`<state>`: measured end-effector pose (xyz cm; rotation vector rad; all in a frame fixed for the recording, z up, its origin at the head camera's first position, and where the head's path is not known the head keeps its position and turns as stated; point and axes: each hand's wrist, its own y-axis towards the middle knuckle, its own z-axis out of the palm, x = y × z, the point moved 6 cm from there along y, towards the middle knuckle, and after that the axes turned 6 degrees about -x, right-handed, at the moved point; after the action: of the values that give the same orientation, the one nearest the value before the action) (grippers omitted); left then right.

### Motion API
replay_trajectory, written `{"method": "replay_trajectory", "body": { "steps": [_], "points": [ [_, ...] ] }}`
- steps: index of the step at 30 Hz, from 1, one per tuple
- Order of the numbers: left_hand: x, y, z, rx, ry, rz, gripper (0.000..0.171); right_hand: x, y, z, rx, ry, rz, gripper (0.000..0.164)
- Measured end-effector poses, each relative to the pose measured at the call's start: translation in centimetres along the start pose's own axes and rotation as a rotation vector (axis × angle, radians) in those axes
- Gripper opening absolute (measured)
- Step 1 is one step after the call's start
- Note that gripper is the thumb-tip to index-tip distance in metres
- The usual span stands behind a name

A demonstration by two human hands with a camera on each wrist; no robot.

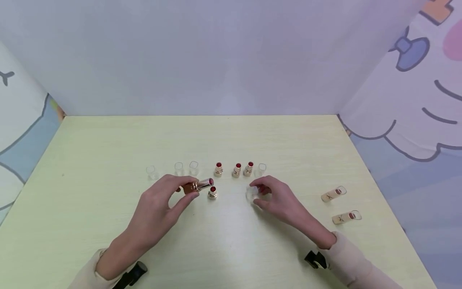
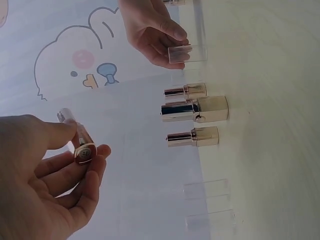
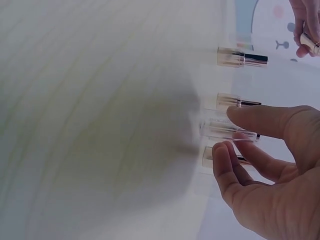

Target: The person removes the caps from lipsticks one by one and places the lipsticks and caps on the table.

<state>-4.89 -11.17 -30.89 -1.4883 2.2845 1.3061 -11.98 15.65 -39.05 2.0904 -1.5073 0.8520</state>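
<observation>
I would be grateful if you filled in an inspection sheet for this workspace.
Surface: pale table with wood grain.
Job's things: four uncapped lipsticks standing, red tips up; four clear caps standing near them; two capped lipsticks on the right.
Clutter: nothing seen.
Left hand: holds a lipstick above the table, red end to the right.
Right hand: thumb and fingers grip another cap.
Cables: nothing seen.
Surroundings: plain backdrop behind, cartoon prints at both sides.
</observation>
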Motion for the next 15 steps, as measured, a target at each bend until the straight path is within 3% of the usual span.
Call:
{"method": "replay_trajectory", "body": {
  "steps": [7, 15],
  "points": [
    [0.1, 0.2, -0.2, -0.027, -0.051, -0.009, 0.031, 0.3, -1.2, -1.3, -0.029, -0.016, -0.016, 0.045],
    [1.3, 0.0, 0.0, -0.015, -0.109, -0.087, 0.032, 0.1, -2.5, -3.5, -0.078, -0.048, -0.042, 0.051]
  ]
}}
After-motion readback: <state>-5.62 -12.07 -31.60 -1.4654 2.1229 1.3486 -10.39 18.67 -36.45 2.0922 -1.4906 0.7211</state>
